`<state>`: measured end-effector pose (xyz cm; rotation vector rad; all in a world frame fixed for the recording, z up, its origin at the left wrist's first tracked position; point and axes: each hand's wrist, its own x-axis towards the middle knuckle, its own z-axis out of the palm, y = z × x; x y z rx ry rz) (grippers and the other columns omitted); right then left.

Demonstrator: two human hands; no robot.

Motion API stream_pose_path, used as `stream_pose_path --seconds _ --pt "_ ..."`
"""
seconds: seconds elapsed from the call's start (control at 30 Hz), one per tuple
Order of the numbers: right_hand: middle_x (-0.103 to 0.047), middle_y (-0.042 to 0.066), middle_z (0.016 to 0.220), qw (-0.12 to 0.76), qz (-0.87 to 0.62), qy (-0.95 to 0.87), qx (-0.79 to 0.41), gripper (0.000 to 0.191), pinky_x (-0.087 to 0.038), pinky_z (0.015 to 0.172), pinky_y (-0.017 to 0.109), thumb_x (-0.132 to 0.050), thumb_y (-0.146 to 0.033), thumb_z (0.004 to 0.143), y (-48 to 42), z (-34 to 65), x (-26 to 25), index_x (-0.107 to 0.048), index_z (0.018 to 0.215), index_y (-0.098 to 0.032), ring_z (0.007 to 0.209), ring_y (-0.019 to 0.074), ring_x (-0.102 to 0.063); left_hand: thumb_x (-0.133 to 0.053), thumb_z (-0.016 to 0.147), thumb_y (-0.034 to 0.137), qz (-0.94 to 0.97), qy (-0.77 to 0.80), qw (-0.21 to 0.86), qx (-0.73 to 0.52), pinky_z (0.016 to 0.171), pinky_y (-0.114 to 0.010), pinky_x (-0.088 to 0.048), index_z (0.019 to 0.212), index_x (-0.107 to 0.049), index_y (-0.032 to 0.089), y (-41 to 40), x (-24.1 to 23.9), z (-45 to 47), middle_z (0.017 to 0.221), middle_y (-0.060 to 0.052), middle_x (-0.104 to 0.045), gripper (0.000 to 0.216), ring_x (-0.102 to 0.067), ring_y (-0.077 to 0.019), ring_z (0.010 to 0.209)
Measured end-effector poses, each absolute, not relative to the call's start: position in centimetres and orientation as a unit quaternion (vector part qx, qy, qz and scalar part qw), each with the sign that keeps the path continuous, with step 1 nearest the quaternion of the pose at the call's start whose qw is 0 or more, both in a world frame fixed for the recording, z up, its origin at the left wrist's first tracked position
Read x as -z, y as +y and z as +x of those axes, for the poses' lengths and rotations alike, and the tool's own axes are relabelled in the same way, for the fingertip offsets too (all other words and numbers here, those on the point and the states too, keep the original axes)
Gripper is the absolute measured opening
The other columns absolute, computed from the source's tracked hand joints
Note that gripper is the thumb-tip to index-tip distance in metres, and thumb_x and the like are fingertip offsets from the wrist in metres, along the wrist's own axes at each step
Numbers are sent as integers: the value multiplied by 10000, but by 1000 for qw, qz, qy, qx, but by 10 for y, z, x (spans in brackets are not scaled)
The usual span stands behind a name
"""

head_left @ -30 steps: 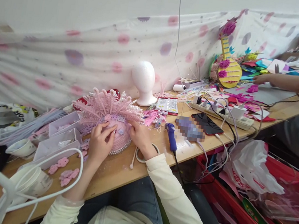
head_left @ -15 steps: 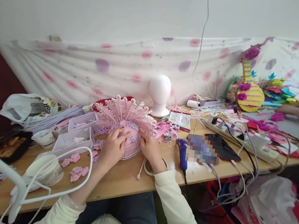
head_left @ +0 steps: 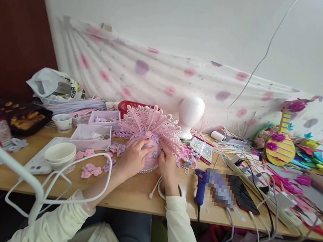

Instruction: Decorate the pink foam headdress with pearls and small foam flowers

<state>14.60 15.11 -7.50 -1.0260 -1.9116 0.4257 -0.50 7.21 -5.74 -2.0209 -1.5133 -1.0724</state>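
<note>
A pink headdress (head_left: 151,125) with curled pink stems fanning from its top stands on the wooden table (head_left: 127,196) in front of me. My left hand (head_left: 133,157) presses against its rounded front, fingers curled onto small purple flowers. My right hand (head_left: 167,164) grips the right side of the same piece. Loose pink felt flowers (head_left: 89,170) lie on the table to the left of my left hand.
A blue glue gun (head_left: 201,182), phones and a power strip (head_left: 263,184) with cables lie to the right. A white foam head (head_left: 190,115) stands behind. White trays (head_left: 90,137), bowls (head_left: 60,154) and a white tube frame (head_left: 9,164) sit left. Another person's hand (head_left: 317,180) rests far right.
The view has swung left and levelled, so the table's left end and a dark wall now show. Both hands stay on the pink headdress in nearly the same hold.
</note>
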Motion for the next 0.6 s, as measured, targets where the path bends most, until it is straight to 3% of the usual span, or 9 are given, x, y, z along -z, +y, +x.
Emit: stream_pose_path --seconds 0.13,0.33,0.6 --pt "-745 110 1171 453 -425 -769 -150 517 -523 914 345 -347 -192 904 146 148 76 -662 1313 -196 1005 233 -695 -498 829 4 -718 -539 202 391 1002 -505 -550 1120 -746 201 72 58 -5 1184 -124 -669 430 -617 -288 1162" --pt "-767 136 934 477 -475 -729 -123 489 -524 723 328 -342 -229 910 137 153 73 -671 1255 -123 735 238 -680 -495 833 9 -722 -541 182 392 994 -512 -548 1123 -747 205 71 60 -6 1212 -133 -661 431 -599 -296 1190" --pt "-735 110 1187 430 -476 -754 -141 521 -504 937 327 -322 -212 937 144 146 74 -608 1372 -201 1076 227 -679 -472 852 20 -719 -534 188 402 1000 -493 -541 1136 -739 216 72 61 -6 1192 -119 -659 437 -596 -280 1177"
